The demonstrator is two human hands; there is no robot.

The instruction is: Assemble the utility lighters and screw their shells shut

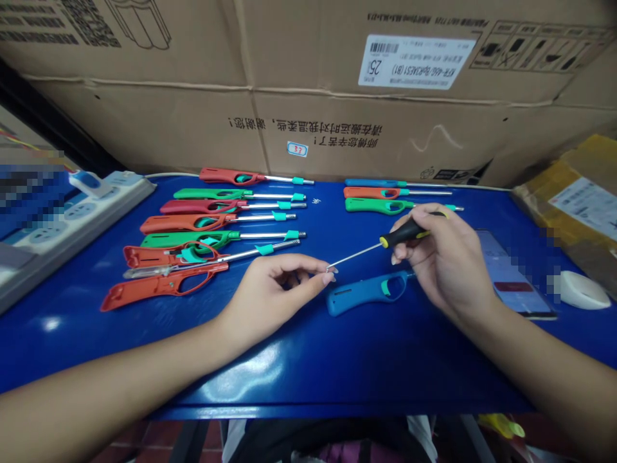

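Observation:
My right hand (441, 257) grips a screwdriver (407, 233) by its black and yellow handle, the shaft slanting down to the left. At its tip, thumb and forefinger of my left hand (284, 286) are pinched together; whatever is between them is too small to make out. Just below the tip lies a blue gas lighter (359, 296) with a green trigger, partly behind my right hand. To the left, an orange lighter is split apart: one shell half (159, 286) lies in front of the other half (149, 255), which has the green trigger and metal tube with it.
Several assembled lighters (212, 206) lie in a column at left; more (373, 204) lie at back right. Tiny silvery pieces (315, 201) sit between. A phone (515, 276), white mouse (583, 289), power strip (77, 218) and cardboard box (308, 96) surround the blue table (299, 366).

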